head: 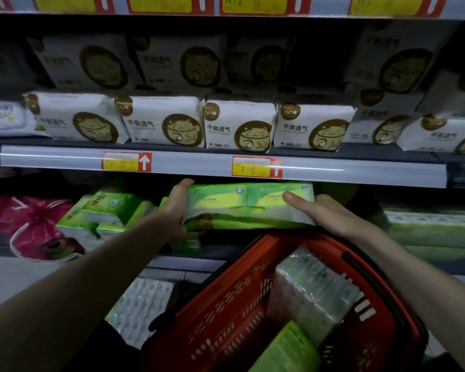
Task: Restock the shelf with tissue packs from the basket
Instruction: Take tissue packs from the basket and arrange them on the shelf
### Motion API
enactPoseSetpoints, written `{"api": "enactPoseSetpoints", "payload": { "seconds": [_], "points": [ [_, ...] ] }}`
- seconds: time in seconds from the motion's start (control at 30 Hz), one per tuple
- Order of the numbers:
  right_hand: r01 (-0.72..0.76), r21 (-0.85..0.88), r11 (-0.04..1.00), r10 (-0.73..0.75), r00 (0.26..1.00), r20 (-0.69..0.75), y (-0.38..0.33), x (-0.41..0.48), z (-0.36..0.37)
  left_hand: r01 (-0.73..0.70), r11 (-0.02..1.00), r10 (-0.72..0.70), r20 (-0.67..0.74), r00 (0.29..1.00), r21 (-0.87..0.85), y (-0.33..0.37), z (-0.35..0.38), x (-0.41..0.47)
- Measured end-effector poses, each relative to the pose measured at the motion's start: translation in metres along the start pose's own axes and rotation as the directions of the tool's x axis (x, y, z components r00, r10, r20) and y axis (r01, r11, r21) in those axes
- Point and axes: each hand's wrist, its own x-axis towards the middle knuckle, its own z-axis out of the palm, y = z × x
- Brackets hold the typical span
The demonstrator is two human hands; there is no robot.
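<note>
A long green tissue pack [242, 208] is held level at the mouth of the lower shelf, just under the price rail. My left hand [176, 208] grips its left end, thumb on top. My right hand [325, 210] holds its right end, fingers laid flat over the top. Below my hands is the red basket [226, 299], which holds a pale wrapped tissue pack [312, 294] and a green pack [285, 350] at its near edge. More green tissue packs [105, 213] lie on the lower shelf to the left.
White packs with a cat logo [239, 124] fill the shelf above the grey price rail [220, 166]. Pink packages [35, 224] lie at the lower left, green packs [435, 232] at the lower right. White wrapped packs [142, 304] sit on the bottom level, left of the basket.
</note>
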Motion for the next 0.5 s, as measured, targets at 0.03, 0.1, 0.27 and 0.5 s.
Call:
{"api": "enactPoseSetpoints", "payload": {
  "seconds": [0.03, 0.1, 0.27, 0.5],
  "points": [
    [-0.015, -0.018, 1.000, 0.015, 1.000, 0.003, 0.003, 0.003, 0.003, -0.029, 1.000, 0.029, -0.007, 1.000, -0.011, -0.001, 0.002, 0.003],
    [-0.056, -0.027, 0.998, 0.056, 0.998, -0.023, 0.009, 0.012, 0.006, -0.072, 0.997, 0.072, -0.006, 0.997, -0.015, -0.003, 0.010, 0.004],
    [-0.124, 0.040, 0.991, 0.127, 0.990, -0.068, 0.038, 0.055, 0.000, -0.277, 0.961, 0.277, -0.060, 0.959, -0.006, -0.002, 0.026, 0.009],
    [-0.170, -0.062, 0.983, 0.165, 0.983, -0.086, 0.052, 0.081, 0.017, -0.122, 0.991, 0.124, -0.037, 0.992, 0.049, -0.026, 0.032, 0.042]
  ]
}}
